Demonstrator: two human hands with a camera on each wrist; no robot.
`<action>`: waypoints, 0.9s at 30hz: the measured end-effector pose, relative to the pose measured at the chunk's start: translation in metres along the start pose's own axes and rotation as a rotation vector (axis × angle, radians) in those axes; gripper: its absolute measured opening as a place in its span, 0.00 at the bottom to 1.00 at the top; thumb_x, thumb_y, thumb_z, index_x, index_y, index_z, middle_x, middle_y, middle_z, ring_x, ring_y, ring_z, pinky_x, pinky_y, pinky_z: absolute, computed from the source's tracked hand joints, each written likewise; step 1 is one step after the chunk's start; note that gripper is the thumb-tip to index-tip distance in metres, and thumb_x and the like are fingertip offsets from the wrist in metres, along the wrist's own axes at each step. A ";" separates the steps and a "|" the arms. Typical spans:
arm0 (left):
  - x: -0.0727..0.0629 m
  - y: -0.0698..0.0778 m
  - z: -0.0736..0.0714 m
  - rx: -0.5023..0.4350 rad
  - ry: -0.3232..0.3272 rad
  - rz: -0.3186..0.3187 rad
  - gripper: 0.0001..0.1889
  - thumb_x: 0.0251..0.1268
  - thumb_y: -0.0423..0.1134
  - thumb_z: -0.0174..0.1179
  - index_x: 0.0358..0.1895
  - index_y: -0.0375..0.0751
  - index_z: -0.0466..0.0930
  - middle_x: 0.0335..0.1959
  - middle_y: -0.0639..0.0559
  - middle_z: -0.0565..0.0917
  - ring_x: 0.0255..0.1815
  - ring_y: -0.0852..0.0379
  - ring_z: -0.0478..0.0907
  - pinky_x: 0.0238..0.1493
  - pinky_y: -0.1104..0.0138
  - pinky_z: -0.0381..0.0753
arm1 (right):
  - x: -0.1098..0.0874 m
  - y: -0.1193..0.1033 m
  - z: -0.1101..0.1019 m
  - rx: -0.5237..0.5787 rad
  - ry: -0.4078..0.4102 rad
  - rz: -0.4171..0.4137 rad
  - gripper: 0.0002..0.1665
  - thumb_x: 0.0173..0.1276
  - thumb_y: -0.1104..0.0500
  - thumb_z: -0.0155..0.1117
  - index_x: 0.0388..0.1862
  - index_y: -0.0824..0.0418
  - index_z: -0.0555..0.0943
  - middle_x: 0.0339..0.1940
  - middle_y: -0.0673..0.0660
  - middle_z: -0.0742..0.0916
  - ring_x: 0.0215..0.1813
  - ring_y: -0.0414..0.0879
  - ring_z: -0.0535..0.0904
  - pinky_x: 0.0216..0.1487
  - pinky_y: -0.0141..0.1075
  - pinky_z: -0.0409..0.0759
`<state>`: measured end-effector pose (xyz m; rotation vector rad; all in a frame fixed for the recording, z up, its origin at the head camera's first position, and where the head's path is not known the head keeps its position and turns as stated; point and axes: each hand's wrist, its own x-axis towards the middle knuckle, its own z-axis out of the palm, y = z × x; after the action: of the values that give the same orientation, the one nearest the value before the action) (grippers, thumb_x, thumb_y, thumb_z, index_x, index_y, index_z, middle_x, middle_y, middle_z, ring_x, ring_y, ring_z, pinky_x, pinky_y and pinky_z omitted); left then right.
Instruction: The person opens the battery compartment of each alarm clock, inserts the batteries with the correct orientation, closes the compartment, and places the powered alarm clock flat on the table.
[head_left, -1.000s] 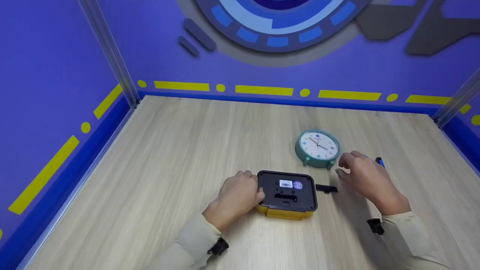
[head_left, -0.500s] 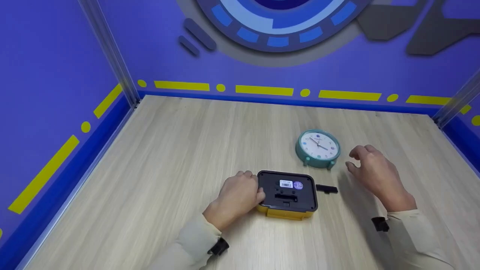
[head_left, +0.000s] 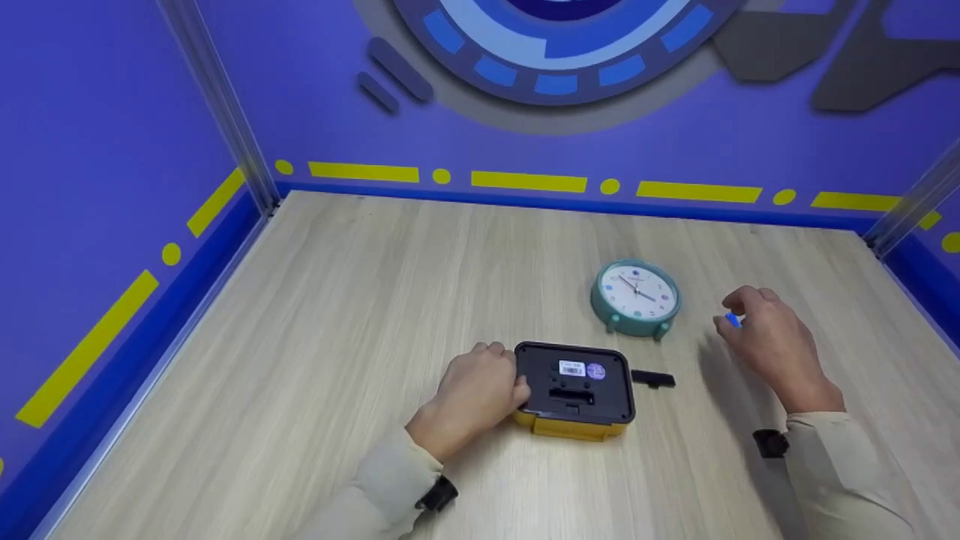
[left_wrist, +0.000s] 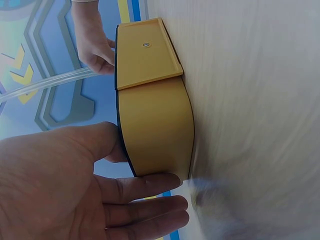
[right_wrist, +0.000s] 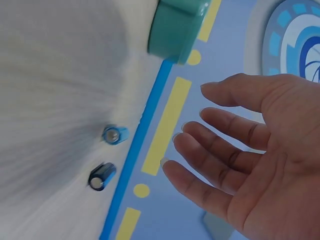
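A yellow box-shaped clock (head_left: 574,430) lies face down, its black back up with a label, small knobs and an uncovered battery slot. My left hand (head_left: 474,394) holds its left end, thumb at the back's rim and index finger along the side in the left wrist view. Beside the clock's right end lies the black battery cover (head_left: 653,378). My right hand (head_left: 776,345) hovers with spread, slightly bent fingers and nothing between them. Past its fingertips, in the right wrist view, a light blue battery (right_wrist: 114,135) and a dark battery (right_wrist: 102,176) rest on the table.
A round teal alarm clock (head_left: 636,296) lies face up behind the yellow one, left of my right hand. The wooden table (head_left: 360,300) is bounded by blue-purple panels (head_left: 517,154) at the back and sides.
My right hand has moved to the right, away from the teal clock and over the batteries. The left hand and the yellow clock have stayed in place.
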<state>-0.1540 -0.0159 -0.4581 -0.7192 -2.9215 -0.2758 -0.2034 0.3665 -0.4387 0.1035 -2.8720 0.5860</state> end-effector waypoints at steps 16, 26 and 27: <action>-0.001 0.000 -0.001 -0.001 0.014 0.003 0.15 0.71 0.44 0.62 0.37 0.32 0.86 0.32 0.46 0.82 0.34 0.49 0.80 0.33 0.57 0.84 | 0.000 0.021 0.004 0.037 0.000 0.136 0.21 0.77 0.62 0.64 0.57 0.79 0.76 0.47 0.74 0.80 0.44 0.64 0.78 0.43 0.57 0.77; 0.001 0.000 0.001 -0.011 -0.007 -0.007 0.16 0.72 0.45 0.61 0.39 0.32 0.86 0.33 0.46 0.82 0.34 0.49 0.80 0.34 0.57 0.84 | 0.002 0.028 0.009 0.020 -0.042 0.136 0.20 0.77 0.61 0.62 0.55 0.80 0.76 0.45 0.76 0.82 0.39 0.62 0.81 0.39 0.57 0.79; 0.001 0.000 0.001 -0.013 -0.009 -0.008 0.16 0.73 0.45 0.61 0.39 0.32 0.86 0.33 0.46 0.82 0.34 0.49 0.80 0.35 0.57 0.85 | 0.002 0.028 0.009 0.014 -0.049 0.138 0.20 0.77 0.62 0.62 0.54 0.81 0.76 0.44 0.76 0.83 0.38 0.61 0.80 0.39 0.56 0.79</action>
<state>-0.1547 -0.0150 -0.4590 -0.7119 -2.9345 -0.2930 -0.2100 0.3886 -0.4569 -0.0794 -2.9402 0.6368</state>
